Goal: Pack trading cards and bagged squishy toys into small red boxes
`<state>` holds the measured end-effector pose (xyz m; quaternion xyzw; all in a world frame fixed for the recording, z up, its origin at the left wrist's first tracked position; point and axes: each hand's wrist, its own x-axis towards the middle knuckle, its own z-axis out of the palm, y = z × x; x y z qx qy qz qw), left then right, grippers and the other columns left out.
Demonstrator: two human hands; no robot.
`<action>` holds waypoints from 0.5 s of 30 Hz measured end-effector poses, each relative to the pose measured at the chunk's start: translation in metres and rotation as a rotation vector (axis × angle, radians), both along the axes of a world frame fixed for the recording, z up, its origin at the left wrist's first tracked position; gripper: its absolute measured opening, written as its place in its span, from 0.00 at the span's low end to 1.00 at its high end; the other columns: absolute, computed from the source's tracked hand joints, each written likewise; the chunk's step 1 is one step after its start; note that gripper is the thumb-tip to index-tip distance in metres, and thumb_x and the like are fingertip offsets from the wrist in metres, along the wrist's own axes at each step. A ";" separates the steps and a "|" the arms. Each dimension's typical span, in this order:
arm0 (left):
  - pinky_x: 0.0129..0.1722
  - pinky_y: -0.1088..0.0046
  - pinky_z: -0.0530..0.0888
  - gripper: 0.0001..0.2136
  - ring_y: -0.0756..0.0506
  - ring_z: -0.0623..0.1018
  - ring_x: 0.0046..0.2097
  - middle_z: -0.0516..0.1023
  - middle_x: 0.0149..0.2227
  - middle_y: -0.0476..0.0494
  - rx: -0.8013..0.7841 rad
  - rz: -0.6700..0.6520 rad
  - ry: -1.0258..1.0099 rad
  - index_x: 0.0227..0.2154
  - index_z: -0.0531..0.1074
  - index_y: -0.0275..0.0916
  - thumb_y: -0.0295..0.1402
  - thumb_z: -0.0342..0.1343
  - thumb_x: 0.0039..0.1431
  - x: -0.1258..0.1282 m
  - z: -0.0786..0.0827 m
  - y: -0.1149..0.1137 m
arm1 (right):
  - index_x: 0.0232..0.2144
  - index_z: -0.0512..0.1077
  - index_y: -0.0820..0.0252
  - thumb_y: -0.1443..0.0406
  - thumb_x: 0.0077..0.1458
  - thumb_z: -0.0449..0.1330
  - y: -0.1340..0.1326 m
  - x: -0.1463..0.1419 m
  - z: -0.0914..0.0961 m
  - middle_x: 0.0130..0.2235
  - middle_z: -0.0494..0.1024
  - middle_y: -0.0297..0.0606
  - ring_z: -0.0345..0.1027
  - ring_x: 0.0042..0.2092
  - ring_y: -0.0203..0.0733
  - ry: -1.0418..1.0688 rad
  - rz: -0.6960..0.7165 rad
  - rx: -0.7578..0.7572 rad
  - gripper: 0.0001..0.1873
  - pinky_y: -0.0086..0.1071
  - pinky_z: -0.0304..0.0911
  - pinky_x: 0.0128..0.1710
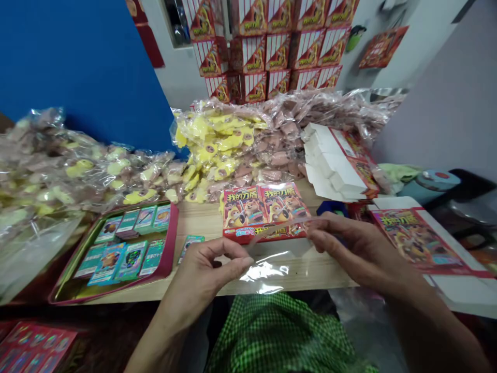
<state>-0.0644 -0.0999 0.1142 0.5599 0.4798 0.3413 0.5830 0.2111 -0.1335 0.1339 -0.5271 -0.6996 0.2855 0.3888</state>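
Head view: our left hand [205,272] and right hand [353,251], half-closed, pinch a clear plastic film [267,272] just before a red printed box [264,213].

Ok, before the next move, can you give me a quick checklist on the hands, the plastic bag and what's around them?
1. Both hands on the bag: ok. The left hand and right hand each pinch one side of the clear plastic bag.
2. Bag mouth open: cannot tell; the glossy plastic hides it.
3. Red box lying flat: ok. It rests on the wooden table, just beyond the bag.
4. Bag away from the tray: ok. They are apart.
5. All cards inside the tray: not ok. One card lies outside it.
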 end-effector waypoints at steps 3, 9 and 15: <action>0.16 0.81 0.53 0.14 0.58 0.59 0.18 0.83 0.30 0.44 -0.111 0.085 -0.106 0.33 0.82 0.38 0.44 0.69 0.51 -0.002 -0.003 -0.002 | 0.19 0.66 0.57 0.47 0.68 0.53 0.003 -0.006 -0.003 0.21 0.66 0.33 0.60 0.24 0.36 0.017 -0.062 0.009 0.29 0.29 0.57 0.24; 0.14 0.85 0.59 0.18 0.49 0.80 0.29 0.84 0.33 0.39 -0.233 0.206 -0.280 0.35 0.79 0.35 0.40 0.74 0.44 -0.009 -0.009 0.000 | 0.25 0.71 0.55 0.44 0.64 0.54 0.003 -0.001 -0.020 0.23 0.71 0.34 0.64 0.24 0.38 -0.059 -0.118 -0.095 0.26 0.31 0.57 0.22; 0.31 0.81 0.78 0.16 0.49 0.83 0.30 0.85 0.29 0.40 -0.308 0.224 -0.346 0.32 0.81 0.35 0.43 0.73 0.48 0.005 -0.014 -0.005 | 0.33 0.69 0.53 0.54 0.66 0.54 0.000 -0.004 -0.018 0.29 0.71 0.40 0.65 0.30 0.48 -0.351 -0.456 0.200 0.13 0.40 0.59 0.30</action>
